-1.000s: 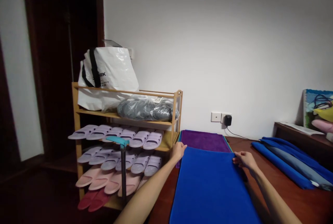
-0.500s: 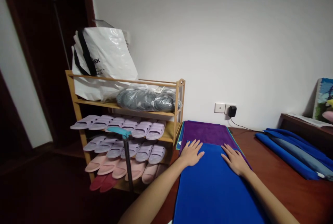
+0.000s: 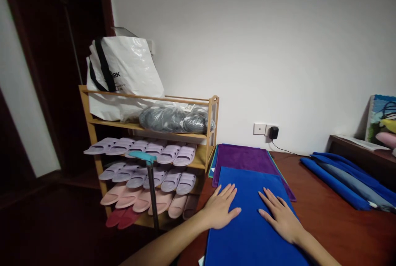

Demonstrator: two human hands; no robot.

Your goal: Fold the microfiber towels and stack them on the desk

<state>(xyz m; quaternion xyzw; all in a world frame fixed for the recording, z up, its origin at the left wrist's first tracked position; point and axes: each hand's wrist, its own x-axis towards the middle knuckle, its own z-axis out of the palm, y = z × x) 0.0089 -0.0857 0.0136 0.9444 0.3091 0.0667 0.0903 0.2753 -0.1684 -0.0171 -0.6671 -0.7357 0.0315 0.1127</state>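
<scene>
A blue cloth [image 3: 250,233] lies flat and long on the reddish-brown table, its near end running out of view. My left hand [image 3: 220,207] rests palm down by its left edge, fingers spread. Near the right edge my right hand [image 3: 280,218] also lies flat on it, fingers apart. Neither hand grips anything. Under the blue cloth's far end is a purple cloth [image 3: 243,156], which shows beyond it and on both sides. A green-edged cloth peeks out beneath the purple one at the left.
Folded blue and grey cloths [image 3: 346,181] lie at the table's right. A black plug [image 3: 273,133] sits in the wall socket, its cord trailing right. Left of the table stands a wooden shoe rack [image 3: 213,121] with slippers [image 3: 185,154] and a white bag [image 3: 133,66]; a teal-topped handle [image 3: 142,156] rises before it.
Both hands have slid toward me along the blue cloth, away from its far edge, staying flat. The view has shifted slightly.
</scene>
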